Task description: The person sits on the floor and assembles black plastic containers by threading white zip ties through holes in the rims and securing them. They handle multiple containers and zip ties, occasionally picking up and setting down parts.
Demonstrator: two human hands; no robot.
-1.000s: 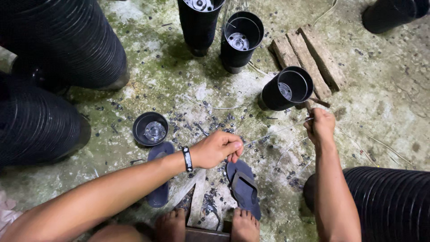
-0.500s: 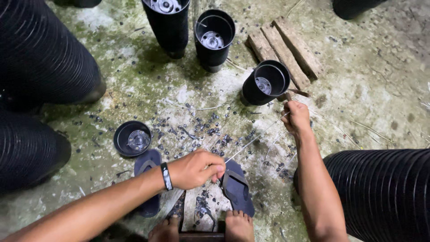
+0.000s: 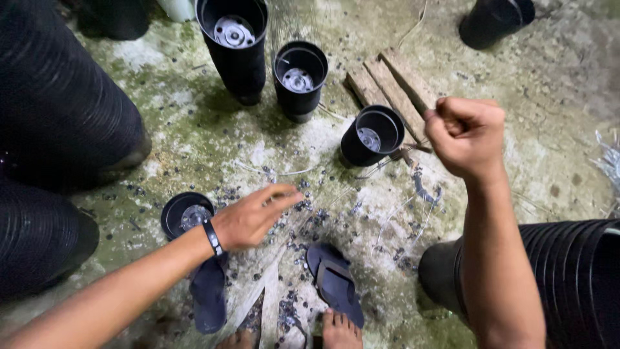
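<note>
Right hand (image 3: 466, 136) now higher above stained, littered concrete floor (image 3: 555, 97).

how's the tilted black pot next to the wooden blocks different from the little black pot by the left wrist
The tilted pot leans, its mouth turned sideways toward the wooden blocks; the small pot sits flat with its mouth straight up. The tilted pot shows a tall black side wall; the small pot shows almost only its rim and floor. The small pot lies close to the left hand, the tilted one nearer the right hand. Both are round, black, with a pale holed disc inside.
</note>
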